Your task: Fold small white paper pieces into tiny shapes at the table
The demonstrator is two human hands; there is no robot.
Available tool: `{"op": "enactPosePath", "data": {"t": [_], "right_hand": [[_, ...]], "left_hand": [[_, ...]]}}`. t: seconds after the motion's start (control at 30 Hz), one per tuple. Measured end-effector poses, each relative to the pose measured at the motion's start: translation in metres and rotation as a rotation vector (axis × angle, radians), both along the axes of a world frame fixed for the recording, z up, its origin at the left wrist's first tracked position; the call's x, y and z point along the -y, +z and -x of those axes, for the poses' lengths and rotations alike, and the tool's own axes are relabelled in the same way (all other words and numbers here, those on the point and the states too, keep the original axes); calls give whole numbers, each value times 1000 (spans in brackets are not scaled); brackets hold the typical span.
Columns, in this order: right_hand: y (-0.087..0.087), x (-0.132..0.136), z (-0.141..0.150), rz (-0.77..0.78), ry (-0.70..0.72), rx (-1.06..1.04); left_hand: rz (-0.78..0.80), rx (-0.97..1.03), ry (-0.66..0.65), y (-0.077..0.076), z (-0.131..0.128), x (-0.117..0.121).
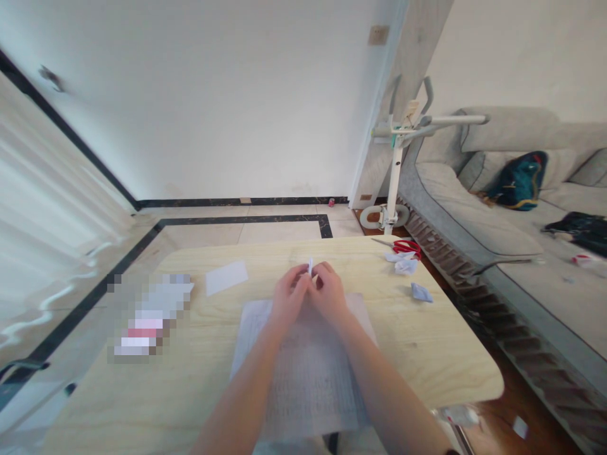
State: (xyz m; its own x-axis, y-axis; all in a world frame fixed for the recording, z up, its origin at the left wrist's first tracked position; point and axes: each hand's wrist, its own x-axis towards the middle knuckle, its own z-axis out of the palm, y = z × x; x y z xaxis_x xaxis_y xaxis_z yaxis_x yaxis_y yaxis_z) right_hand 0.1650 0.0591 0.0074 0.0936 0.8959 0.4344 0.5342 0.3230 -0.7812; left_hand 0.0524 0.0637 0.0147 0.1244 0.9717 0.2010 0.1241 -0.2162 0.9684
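Both my hands meet over the middle of a light wooden table [199, 354]. My left hand [288, 296] and my right hand [329, 292] are closed in a pinch on a small white piece of paper [310, 265] that sticks up between the fingertips. Under my forearms lies a large printed sheet [303, 379]. A small blank white slip [226, 277] lies flat to the left of my hands.
Red-handled scissors [405, 246] and crumpled paper scraps [405, 264] lie at the table's far right, a small folded piece [421, 292] nearer. A blurred patch covers the left of the table. A grey sofa [497, 221] with bags stands right, a white scooter [396, 170] behind.
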Motion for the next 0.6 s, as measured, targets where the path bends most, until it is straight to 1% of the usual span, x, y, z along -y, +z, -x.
{"op": "enactPosePath", "data": {"t": [0.1, 0.17, 0.27, 0.3, 0.33, 0.43, 0.53, 0.6], "right_hand": [[0, 1, 2, 21, 49, 48], [1, 2, 3, 28, 88, 47], [0, 1, 4, 37, 117, -47], [-1, 0, 3, 46, 106, -101], [-2, -2, 2, 59, 86, -163], [-6, -7, -1, 118, 48, -378], [-7, -12, -4, 185, 76, -598], [-5, -13, -5, 236, 81, -697]], "left_hand": [[25, -43, 29, 0, 1, -2], [10, -75, 88, 0, 4, -5], [-6, -74, 212, 0, 8, -9], [5, -56, 223, 0, 8, -10], [25, -26, 210, 0, 9, -10], [124, 107, 99, 1, 6, -10], [220, 211, 26, 2, 1, -7], [250, 222, 5, 1, -2, -6]]}}
